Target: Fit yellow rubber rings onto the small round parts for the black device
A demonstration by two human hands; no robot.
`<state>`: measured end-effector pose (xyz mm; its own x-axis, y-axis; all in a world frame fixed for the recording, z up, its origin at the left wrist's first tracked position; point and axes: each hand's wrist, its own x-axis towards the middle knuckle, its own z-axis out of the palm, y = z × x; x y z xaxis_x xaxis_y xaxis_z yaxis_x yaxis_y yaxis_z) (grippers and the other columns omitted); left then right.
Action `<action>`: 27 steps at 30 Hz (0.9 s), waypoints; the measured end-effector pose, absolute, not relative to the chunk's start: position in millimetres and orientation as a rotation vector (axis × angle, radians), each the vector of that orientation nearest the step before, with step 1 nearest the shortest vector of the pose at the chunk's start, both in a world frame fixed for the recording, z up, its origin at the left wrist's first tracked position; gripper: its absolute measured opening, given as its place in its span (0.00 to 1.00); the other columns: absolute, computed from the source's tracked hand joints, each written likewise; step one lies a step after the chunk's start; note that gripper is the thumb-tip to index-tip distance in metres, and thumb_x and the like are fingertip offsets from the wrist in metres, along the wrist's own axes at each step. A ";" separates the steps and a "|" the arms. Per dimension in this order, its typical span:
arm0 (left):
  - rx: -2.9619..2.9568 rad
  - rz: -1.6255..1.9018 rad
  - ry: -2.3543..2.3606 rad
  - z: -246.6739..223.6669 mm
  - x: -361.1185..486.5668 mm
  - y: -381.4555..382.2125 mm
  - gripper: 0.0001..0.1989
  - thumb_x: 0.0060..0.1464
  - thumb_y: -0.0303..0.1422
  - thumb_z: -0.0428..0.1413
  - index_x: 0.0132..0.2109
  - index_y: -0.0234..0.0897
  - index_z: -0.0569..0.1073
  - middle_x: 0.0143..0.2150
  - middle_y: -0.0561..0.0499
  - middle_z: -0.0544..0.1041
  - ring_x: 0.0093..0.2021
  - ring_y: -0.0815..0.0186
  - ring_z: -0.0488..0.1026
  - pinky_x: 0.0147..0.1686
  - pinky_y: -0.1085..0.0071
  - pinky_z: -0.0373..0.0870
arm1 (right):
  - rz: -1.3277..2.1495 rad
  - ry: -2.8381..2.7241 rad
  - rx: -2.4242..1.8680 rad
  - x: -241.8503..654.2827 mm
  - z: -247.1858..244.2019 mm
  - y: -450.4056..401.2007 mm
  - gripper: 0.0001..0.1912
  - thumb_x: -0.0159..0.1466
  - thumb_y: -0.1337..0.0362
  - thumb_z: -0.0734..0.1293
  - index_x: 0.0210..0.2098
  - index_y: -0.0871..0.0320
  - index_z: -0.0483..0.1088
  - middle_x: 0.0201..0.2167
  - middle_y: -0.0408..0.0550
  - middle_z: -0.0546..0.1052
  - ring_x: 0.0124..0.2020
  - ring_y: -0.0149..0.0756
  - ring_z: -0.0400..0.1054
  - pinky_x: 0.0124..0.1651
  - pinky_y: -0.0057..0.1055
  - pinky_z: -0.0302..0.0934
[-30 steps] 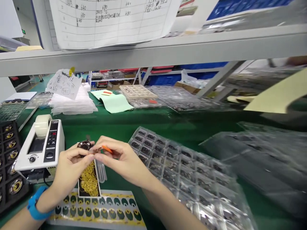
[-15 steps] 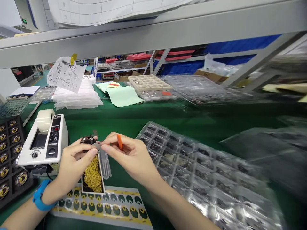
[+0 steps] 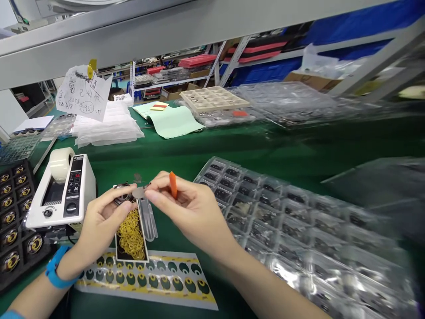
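Observation:
My left hand (image 3: 99, 221) is closed round a small round dark part (image 3: 121, 195), mostly hidden by the fingers, above a white-rimmed box (image 3: 146, 257) of yellow rings (image 3: 131, 235). A thin grey disc (image 3: 138, 192) shows between the fingertips of both hands; which one bears it I cannot tell. My right hand (image 3: 199, 217) is pinched, with a slim orange-handled tool (image 3: 173, 184) sticking up between its fingers. The tool's tip is too small to make out. Clear plastic strips (image 3: 150, 223) lie beside the box.
A tape dispenser (image 3: 75, 186) and a black tray (image 3: 23, 257) of round parts stand left. In front lies a sticker sheet (image 3: 149, 297). A clear compartment tray (image 3: 282, 230) spreads right. Papers, a beige tray (image 3: 212, 98) and a metal beam (image 3: 199, 33) are beyond.
The view has shifted slightly. My fingertips have drawn a little apart, and the grey disc shows more between them. The round part is more hidden by my left fingers.

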<state>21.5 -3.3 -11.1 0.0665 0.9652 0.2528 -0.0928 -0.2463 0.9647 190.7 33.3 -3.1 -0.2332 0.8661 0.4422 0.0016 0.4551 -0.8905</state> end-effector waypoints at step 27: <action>1.350 1.242 0.800 -15.5 26.2 -5.7 0.16 0.63 0.25 0.53 0.54 0.47 0.72 0.58 0.51 0.71 0.57 0.63 0.71 0.53 0.71 0.74 | 0.820 -1.689 -0.835 183.0 -12.5 33.2 0.07 0.59 0.70 0.64 0.24 0.59 0.68 0.31 0.45 0.68 0.31 0.31 0.63 0.30 0.27 0.54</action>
